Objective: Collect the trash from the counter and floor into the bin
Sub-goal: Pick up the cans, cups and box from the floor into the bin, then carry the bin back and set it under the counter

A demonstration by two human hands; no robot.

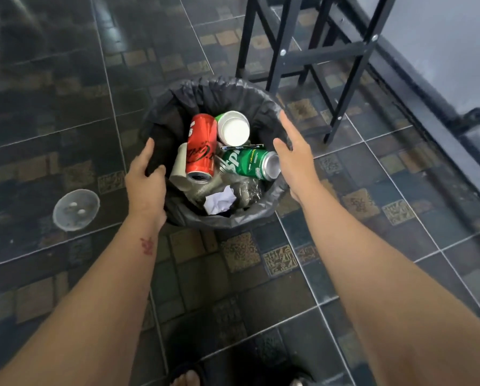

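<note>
A round bin (205, 90) lined with a black bag stands on the tiled floor in front of me. Inside lie a red can (201, 146), a green can (248, 164), a white paper cup (233, 129), crumpled white paper (219, 201) and other scraps. My left hand (145, 182) grips the bin's left rim, thumb inside and fingers outside. My right hand (293, 154) is at the right rim with its fingers stretched out straight, thumb just over the edge. A clear plastic lid (75, 209) lies on the floor left of the bin.
Black metal stool legs (283, 54) stand just behind the bin to the right. A grey wall with a dark baseboard rail (428, 87) runs along the right side. My feet (188, 378) show at the bottom edge.
</note>
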